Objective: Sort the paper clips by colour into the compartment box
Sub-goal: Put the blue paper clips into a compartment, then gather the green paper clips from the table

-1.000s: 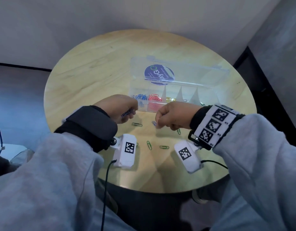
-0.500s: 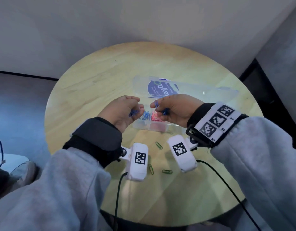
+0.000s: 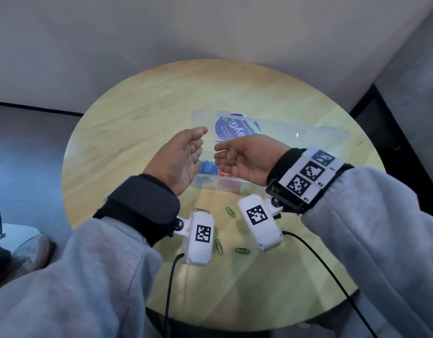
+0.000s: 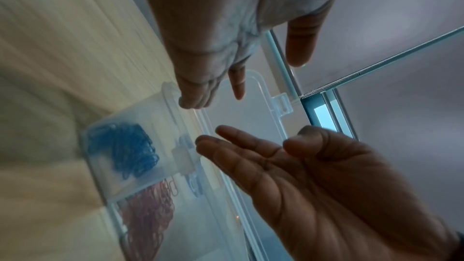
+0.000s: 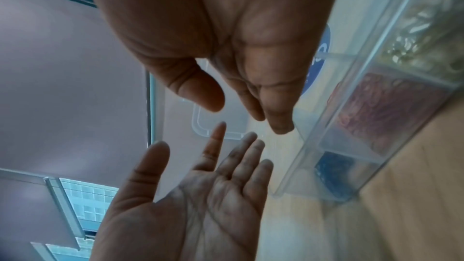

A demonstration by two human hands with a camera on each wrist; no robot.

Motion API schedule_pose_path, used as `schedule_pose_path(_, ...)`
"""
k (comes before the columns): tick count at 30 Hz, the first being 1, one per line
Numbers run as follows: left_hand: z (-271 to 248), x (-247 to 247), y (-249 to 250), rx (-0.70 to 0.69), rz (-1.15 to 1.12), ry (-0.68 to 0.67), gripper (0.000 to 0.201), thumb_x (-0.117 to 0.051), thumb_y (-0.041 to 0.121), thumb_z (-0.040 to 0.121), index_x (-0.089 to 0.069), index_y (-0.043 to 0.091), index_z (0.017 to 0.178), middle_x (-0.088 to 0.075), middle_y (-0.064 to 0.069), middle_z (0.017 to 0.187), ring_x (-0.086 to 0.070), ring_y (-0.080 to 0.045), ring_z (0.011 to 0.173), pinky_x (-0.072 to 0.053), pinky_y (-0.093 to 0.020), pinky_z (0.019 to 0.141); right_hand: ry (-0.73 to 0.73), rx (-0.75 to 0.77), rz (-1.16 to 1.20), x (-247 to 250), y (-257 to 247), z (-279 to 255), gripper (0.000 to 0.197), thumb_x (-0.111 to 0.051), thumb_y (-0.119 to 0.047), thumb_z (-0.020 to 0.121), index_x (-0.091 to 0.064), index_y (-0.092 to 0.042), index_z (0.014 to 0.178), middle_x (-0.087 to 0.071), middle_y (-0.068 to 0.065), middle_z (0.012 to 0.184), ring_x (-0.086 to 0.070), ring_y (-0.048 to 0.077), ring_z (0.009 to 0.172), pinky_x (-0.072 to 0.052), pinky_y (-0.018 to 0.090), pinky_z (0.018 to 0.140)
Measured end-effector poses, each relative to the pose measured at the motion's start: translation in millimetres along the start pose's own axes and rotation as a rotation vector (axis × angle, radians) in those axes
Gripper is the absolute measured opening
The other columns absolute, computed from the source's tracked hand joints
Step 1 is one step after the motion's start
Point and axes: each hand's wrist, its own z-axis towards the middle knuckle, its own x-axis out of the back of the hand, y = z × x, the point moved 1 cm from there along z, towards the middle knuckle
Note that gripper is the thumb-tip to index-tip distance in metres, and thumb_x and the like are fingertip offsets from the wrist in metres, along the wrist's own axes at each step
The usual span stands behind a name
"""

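The clear compartment box sits open on the round wooden table, its lid laid back on the far side with a blue round label showing through it; the blue paper clips fill the leftmost compartment and the red paper clips the one just beside it; in the right wrist view a further compartment holds pale, yellowish clips, too blurred to tell more; four green paper clips lie loose on the table on the near side of the box, between and under the white wrist cameras, well apart from the fingers; both hands hover above the box's left end, partly hiding the blue and red compartments from the head view; the left hand is spread flat, palm turned inward, holding nothing; the right hand faces it, fingers straight and relaxed, also holding nothing; their fingertips are near each other but apart, and neither touches the box.
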Motion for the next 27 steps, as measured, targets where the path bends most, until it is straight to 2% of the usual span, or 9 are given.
schedule_pose_path(2,-1,3,1,-0.030,0.053,0.028,0.027,-0.044,0.027,0.093,-0.056,0.024,0.117,-0.047,-0.006,0.140,-0.039,-0.016,0.136,-0.032,-0.027,0.105,0.018,0.032,-0.075,4,0,-4,0.032,-0.035,0.008,0.089,-0.055,-0.001,0.113,-0.053,0.013,0.106,-0.054,0.024,0.109,-0.048,0.026,0.089)
schedule_pose_path(4,-4,5,3,-0.069,0.142,0.059,0.012,-0.053,0.021,0.087,-0.059,0.023,0.097,-0.062,-0.002,0.107,-0.060,-0.016,0.105,-0.045,-0.024,0.084,0.032,0.086,-0.176,9,-1,-11,0.029,-0.035,0.008,0.090,-0.059,-0.006,0.099,-0.058,0.010,0.098,-0.059,0.019,0.094,-0.050,0.026,0.086)
schedule_pose_path(6,-6,8,2,-0.098,0.366,0.074,0.013,-0.054,0.012,0.087,-0.058,0.024,0.088,-0.061,0.001,0.085,-0.061,-0.014,0.077,-0.047,-0.022,0.068,0.029,0.149,-0.307,15,0,-21,0.026,-0.038,0.009,0.089,-0.058,-0.008,0.089,-0.059,0.008,0.086,-0.059,0.017,0.077,-0.052,0.026,0.074)
schedule_pose_path(8,-12,11,-3,-0.098,0.684,0.042,0.015,-0.057,0.012,0.082,-0.058,0.027,0.083,-0.058,0.002,0.075,-0.056,-0.014,0.067,-0.045,-0.024,0.063,0.042,0.193,-0.527,22,6,-34,0.025,-0.043,0.009,0.088,-0.058,-0.010,0.086,-0.059,0.006,0.079,-0.057,0.015,0.068,-0.051,0.025,0.064)
schedule_pose_path(10,-18,13,-12,-0.078,1.023,-0.032,0.015,-0.055,0.014,0.081,-0.060,0.027,0.086,-0.056,0.005,0.074,-0.053,-0.015,0.068,-0.042,-0.025,0.069,0.058,0.180,-0.772,30,17,-46,0.020,-0.047,0.003,0.088,-0.060,-0.013,0.087,-0.060,0.003,0.076,-0.057,0.012,0.064,-0.051,0.023,0.062)
schedule_pose_path(13,-27,18,-27,-0.017,1.399,-0.064,0.028,-0.054,0.015,0.084,-0.061,0.026,0.109,-0.058,0.005,0.101,-0.054,-0.015,0.089,-0.041,-0.023,0.081,0.080,0.096,-1.147,42,39,-57,0.011,-0.055,-0.015,0.089,-0.063,-0.019,0.095,-0.059,-0.007,0.075,-0.058,0.009,0.067,-0.049,0.021,0.067)
schedule_pose_path(18,-39,21,-43,0.053,1.721,-0.103,0.061,-0.056,0.020,0.082,-0.038,0.029,0.140,-0.039,0.005,0.142,-0.041,-0.016,0.129,-0.040,-0.031,0.102,0.221,-0.005,-1.499,61,64,-60,0.039,-0.064,-0.036,0.081,-0.058,-0.022,0.117,-0.053,-0.005,0.102,-0.051,0.013,0.091,-0.043,0.025,0.082)
schedule_pose_path(21,-42,21,-53,0.037,1.810,-0.149,0.064,-0.055,0.019,0.081,-0.036,0.029,0.142,-0.037,0.005,0.142,-0.037,-0.018,0.132,-0.039,-0.035,0.104,0.243,-0.038,-1.512,64,69,-62,0.043,-0.066,-0.032,0.080,-0.057,-0.016,0.119,-0.058,0.000,0.113,-0.055,0.017,0.098,-0.046,0.027,0.085)
schedule_pose_path(27,-41,23,-61,-0.041,1.715,-0.090,0.042,-0.055,0.012,0.081,-0.060,0.027,0.120,-0.053,0.005,0.121,-0.052,-0.017,0.114,-0.042,-0.025,0.095,0.242,-0.014,-1.516,61,85,-56,0.022,-0.062,-0.019,0.078,-0.061,-0.015,0.099,-0.062,0.001,0.098,-0.059,0.019,0.087,-0.050,0.027,0.073)
